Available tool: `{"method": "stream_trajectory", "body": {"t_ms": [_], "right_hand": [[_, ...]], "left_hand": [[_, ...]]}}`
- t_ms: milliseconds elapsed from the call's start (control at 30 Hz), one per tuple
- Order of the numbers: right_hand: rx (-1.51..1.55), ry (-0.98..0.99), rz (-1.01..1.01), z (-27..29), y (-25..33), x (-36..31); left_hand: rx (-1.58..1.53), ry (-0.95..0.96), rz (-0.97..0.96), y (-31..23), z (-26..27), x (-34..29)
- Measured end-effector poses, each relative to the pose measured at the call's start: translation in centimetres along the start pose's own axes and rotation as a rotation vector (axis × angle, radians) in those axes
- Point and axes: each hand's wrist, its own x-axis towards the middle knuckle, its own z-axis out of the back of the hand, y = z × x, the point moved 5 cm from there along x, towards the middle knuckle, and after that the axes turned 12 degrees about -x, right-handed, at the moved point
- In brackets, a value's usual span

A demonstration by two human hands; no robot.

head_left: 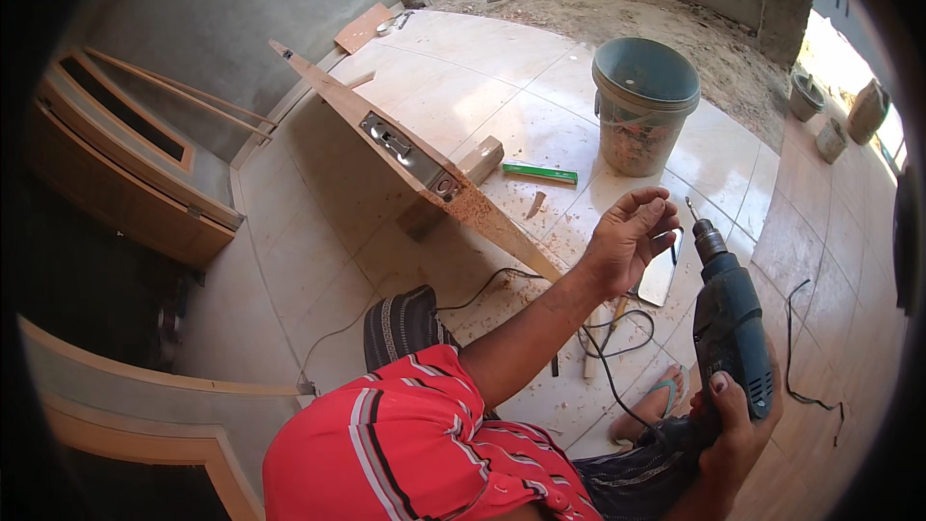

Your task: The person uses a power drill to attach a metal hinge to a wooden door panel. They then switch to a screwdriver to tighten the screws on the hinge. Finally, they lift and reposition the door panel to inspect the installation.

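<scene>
Long tan wooden panel [329,90]: it slants from between 10 and 11 o'clock down toward 4 o'clock, narrow edge up, with a squared light-brown wood block [479,159] beside it at 12 o'clock
Silver-grey metal fitting [412,160]: it sits at 11 o'clock on that upturned edge; whether it is let into the wood or only rests there, you cannot tell from this view
Reddish-brown wood shavings [475,208]: they coat the edge by the fitting's near end and dot the pale tiled floor [453,43]
Your right hand [743,425]: at 4 o'clock, wrapped round the dark teal-and-black power drill [730,318]
Slim metal drill bit [692,209]: at 3 o'clock, mounted in the drill and well apart from the panel, so you are boring nothing at this moment
Your left hand [632,236]: at 3 o'clock, curled narrow near the bit; you cannot tell whether it pinches anything small
Done on the panel: some cutting, judging by the shavings, and the fitting is in place on the edge
Left on the panel: the drilling looks unfinished, judging by the drill in your grip; any screws are too small to make out
Around you: a flat green box [540,174] and a grey plastic bucket [641,140], both toward 2 o'clock
</scene>
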Motion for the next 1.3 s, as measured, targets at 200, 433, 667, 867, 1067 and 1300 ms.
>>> {"method": "stream_trajectory", "body": {"t_ms": [200, 433, 667, 867, 1067, 1300], "right_hand": [[0.107, 0.252, 0.132, 0.0, 2.2, -3.1], [0.068, 0.444, 0.209, -0.9, 2.5, -4.7], [0.065, 0.516, 0.253, -1.5, 2.2, -5.5], [0.078, 0.518, 0.281, -1.3, 2.0, -5.5], [0.057, 0.565, 0.301, -1.6, 2.1, -5.5], [0.04, 0.594, 0.304, -2.3, 2.3, -5.6]], "left_hand": [[0.005, 0.053, -0.126, -6.2, -4.9, -8.0], [-0.232, 0.102, -0.165, -8.1, -5.4, -12.1], [-0.053, 0.007, -0.34, -8.1, -5.6, -13.8], [-0.067, -0.047, -0.333, -8.2, -4.1, -13.9], [-0.085, -0.025, -0.31, -8.7, -4.3, -14.3], [-0.083, -0.057, -0.324, -9.3, -3.6, -14.4]]}}
